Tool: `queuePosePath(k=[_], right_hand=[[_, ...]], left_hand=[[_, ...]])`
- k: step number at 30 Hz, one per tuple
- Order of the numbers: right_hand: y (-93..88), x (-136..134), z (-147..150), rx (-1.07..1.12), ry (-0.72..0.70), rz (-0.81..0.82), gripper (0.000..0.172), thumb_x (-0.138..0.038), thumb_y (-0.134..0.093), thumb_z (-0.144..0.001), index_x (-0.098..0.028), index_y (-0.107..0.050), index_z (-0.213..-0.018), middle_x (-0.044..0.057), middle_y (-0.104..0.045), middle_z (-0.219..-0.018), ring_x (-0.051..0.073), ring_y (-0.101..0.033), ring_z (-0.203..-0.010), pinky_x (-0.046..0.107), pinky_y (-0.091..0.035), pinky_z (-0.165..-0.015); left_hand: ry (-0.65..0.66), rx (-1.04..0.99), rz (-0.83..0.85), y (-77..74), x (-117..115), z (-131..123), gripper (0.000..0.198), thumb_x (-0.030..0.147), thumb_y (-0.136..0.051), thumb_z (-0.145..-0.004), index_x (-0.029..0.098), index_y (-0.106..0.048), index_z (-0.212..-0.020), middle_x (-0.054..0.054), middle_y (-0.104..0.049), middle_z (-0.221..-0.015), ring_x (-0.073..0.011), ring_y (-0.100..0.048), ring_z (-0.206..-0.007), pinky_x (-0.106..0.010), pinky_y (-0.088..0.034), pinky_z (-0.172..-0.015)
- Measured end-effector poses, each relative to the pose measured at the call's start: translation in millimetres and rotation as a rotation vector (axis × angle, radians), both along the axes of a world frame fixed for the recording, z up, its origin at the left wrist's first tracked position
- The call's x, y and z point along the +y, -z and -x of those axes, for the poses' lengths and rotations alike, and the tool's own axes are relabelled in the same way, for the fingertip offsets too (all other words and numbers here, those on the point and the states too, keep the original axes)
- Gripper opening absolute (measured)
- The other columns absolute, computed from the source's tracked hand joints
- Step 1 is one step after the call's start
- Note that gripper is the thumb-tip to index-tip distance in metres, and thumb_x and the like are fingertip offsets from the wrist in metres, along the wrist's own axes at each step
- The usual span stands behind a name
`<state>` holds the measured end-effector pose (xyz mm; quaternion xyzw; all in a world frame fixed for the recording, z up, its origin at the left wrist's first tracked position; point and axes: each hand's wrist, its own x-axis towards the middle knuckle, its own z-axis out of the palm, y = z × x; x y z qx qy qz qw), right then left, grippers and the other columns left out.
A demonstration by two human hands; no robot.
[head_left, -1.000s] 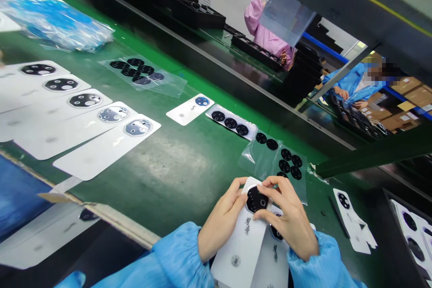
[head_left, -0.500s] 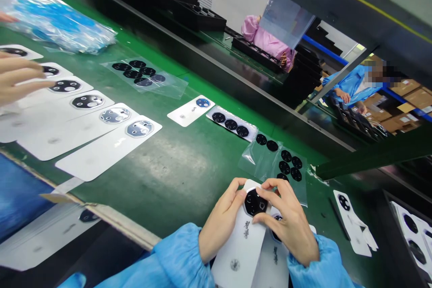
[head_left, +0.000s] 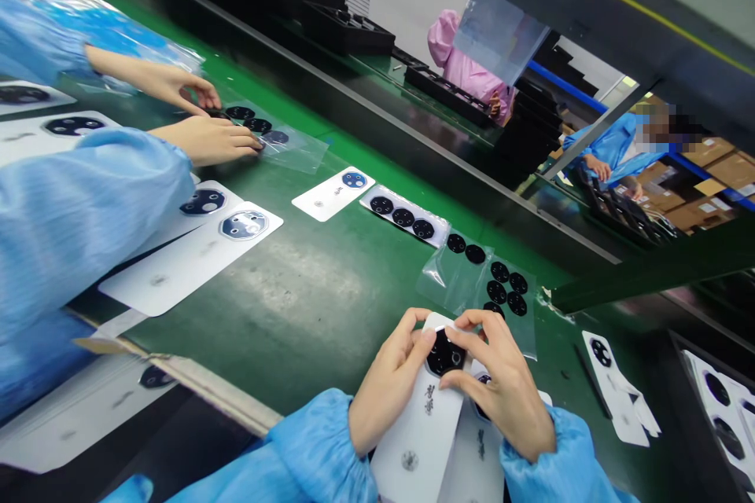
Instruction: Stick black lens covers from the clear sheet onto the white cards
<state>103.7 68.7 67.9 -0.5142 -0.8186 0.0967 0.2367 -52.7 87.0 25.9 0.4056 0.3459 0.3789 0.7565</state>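
Note:
In front of me lies a white phone-back panel (head_left: 416, 436) bearing dark printed characters and a round emblem. At its top end sits a black camera-lens disc (head_left: 443, 354) with small ringed holes. My left hand (head_left: 386, 377) is closed on the panel's left edge, its thumb against the disc. My right hand (head_left: 504, 381) curls around the disc's right side, finger and thumb at its rim. A second white panel (head_left: 477, 456) shows partly beneath, with another dark disc half hidden under my right hand.
Clear plastic sheets (head_left: 436, 275) with several black discs lie beyond my hands, beside a strip (head_left: 373, 214) of three discs. A co-worker's hands (head_left: 215, 140) are over another disc sheet on the left, near fanned white panels (head_left: 182, 263). A black tray (head_left: 678, 401) stands at right.
The co-worker's arms have reached in from the left across the white panels to the disc sheet. My own hands stay nearly still on the panel and disc.

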Motion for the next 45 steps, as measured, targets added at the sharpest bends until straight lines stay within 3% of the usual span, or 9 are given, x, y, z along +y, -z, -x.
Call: queuePosePath(k=[7,15,21,36,45], right_hand=[[1.1,4,-1,0.028,-0.018,-0.013,0.031,-0.021,-0.068,-0.076,-0.022,-0.057,-0.105,0.009,-0.051,-0.103,0.023,-0.051,-0.092,0.037,-0.052,-0.068],[0.6,5,-3,0.069,-0.044,0.023,0.037,-0.017,-0.069,-0.075,-0.023,-0.054,-0.108,0.009,-0.049,-0.105,0.023,-0.049,-0.094,0.039,-0.051,-0.072],[-1.7,3,-4,0.061,-0.054,0.047,0.043,-0.013,-0.068,-0.074,-0.023,-0.050,-0.112,0.009,-0.046,-0.108,0.024,-0.048,-0.098,0.040,-0.050,-0.076],[-3.9,4,-4,0.051,-0.074,0.079,0.033,-0.022,-0.062,-0.081,-0.025,-0.050,-0.111,0.009,-0.046,-0.107,0.024,-0.050,-0.095,0.041,-0.052,-0.075],[3.9,2,-5,0.071,-0.007,0.037,0.042,-0.019,-0.069,-0.075,-0.026,-0.051,-0.113,0.007,-0.045,-0.105,0.024,-0.048,-0.095,0.039,-0.049,-0.073]], left_hand=[[-0.008,-0.025,0.022,2.2,1,-1,0.026,0.043,-0.045,-0.087,0.021,-0.042,-0.101,0.003,-0.054,-0.071,-0.0087,-0.042,-0.053,-0.019,-0.030,-0.048],[-0.087,0.126,-0.043,-4.3,2,4,0.017,0.034,-0.041,-0.088,0.022,-0.049,-0.096,0.002,-0.055,-0.080,-0.0150,-0.048,-0.074,-0.024,-0.038,-0.068],[-0.067,0.125,-0.046,-5.6,1,3,0.016,0.033,-0.039,-0.089,0.023,-0.049,-0.096,0.003,-0.055,-0.077,-0.0133,-0.046,-0.067,-0.024,-0.036,-0.065],[-0.084,0.143,-0.037,-7.4,1,4,0.016,0.034,-0.040,-0.089,0.023,-0.049,-0.096,0.004,-0.052,-0.069,-0.0114,-0.045,-0.059,-0.022,-0.036,-0.057],[0.006,-0.005,0.010,-8.2,3,4,0.021,0.038,-0.043,-0.088,0.021,-0.047,-0.101,0.003,-0.056,-0.069,-0.0089,-0.043,-0.053,-0.019,-0.032,-0.049]])
